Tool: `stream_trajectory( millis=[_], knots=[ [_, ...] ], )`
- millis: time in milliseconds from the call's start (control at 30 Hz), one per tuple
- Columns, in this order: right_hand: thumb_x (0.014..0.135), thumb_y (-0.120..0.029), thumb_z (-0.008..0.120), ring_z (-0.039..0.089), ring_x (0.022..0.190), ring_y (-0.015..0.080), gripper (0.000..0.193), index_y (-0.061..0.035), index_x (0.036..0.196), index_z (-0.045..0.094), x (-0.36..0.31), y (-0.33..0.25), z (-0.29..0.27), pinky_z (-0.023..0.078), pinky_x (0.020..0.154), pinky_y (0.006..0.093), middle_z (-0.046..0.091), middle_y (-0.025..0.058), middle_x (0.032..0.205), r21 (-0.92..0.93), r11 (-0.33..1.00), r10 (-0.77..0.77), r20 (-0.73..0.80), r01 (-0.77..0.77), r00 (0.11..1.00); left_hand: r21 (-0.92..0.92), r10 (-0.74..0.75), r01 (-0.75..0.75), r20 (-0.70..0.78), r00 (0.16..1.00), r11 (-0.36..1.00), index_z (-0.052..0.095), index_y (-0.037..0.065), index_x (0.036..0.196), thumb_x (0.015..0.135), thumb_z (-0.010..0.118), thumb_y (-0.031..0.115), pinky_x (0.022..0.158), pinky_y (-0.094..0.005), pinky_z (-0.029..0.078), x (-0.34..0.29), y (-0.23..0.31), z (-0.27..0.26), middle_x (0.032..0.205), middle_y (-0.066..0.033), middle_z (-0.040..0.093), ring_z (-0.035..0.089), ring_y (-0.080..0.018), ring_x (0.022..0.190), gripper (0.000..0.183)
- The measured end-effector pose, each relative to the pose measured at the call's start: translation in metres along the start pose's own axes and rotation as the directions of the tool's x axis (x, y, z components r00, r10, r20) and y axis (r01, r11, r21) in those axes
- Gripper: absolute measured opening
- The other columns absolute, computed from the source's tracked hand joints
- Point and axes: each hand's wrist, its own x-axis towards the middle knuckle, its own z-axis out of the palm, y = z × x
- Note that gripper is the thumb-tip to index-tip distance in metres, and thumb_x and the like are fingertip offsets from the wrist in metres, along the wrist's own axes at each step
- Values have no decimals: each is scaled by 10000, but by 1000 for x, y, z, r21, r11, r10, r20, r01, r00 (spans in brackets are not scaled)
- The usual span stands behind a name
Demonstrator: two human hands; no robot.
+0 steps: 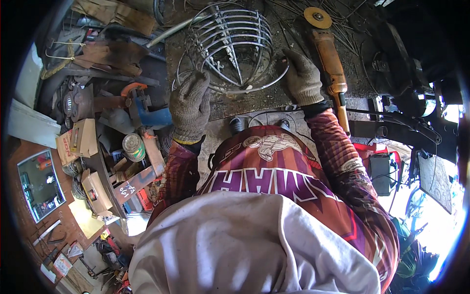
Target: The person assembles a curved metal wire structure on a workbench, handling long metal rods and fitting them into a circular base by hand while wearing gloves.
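On the dark workbench lies a rounded cage of bent metal rods, with several curved bars crossing its ribs. A thin metal ring curves round its near side. Wearing a grey knitted glove, my left hand is closed on the ring's left part, its fingertips partly hidden. My right hand, gloved alike, grips the ring's right side between thumb and fingers. Just right of that hand lies an angle grinder with a worn orange body and a yellowish disc at its far end.
Thin rods lie scattered across the bench's far right. A metal pipe sticks out at the far left. Left of me, a blue machine, a tin can and cardboard boxes crowd together. A cable runs along the right.
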Motion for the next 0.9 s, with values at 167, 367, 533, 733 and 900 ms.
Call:
stream_trajectory(
  millis=[167,367,533,733,900],
  knots=[
    [987,-168,616,717,1063,366,268,-84,1220,718,0,-1,0,569,908,416,744,191,1117,0,999,38,-10,-38,999,37,27,-26,-7,1000,999,733,115,1254,860,724,62,993,-448,529,7,5,-1,1274,-177,689,664,-377,1164,398],
    [991,-169,619,717,1080,358,286,-67,1245,703,1,0,1,568,916,413,741,199,1138,-24,1000,-12,-66,10,998,47,34,-32,-43,998,998,734,118,1238,821,742,64,977,-455,528,12,7,2,1287,-153,684,664,-362,1139,420],
    [988,-182,638,713,1076,365,399,-52,1364,610,0,6,6,568,907,423,727,212,1156,-16,999,35,-135,-37,990,11,73,-72,-121,990,997,684,112,1308,833,750,67,996,-475,510,11,2,11,1304,-185,663,643,-390,1158,482],
    [965,-184,679,712,1032,376,521,-78,1452,527,-1,9,7,569,883,446,715,213,1138,-33,998,40,-136,-45,990,41,62,-58,-92,994,997,689,96,1294,861,739,74,1045,-485,475,8,1,10,1346,-203,626,598,-399,1227,436],
    [913,-163,723,715,1024,365,472,-123,1372,620,1,5,1,574,867,439,715,200,1133,-87,986,-154,-134,143,979,-1,42,-42,-81,996,999,709,77,1257,912,728,91,1063,-465,473,10,5,8,1343,-198,634,608,-380,1244,345]
  ],
)
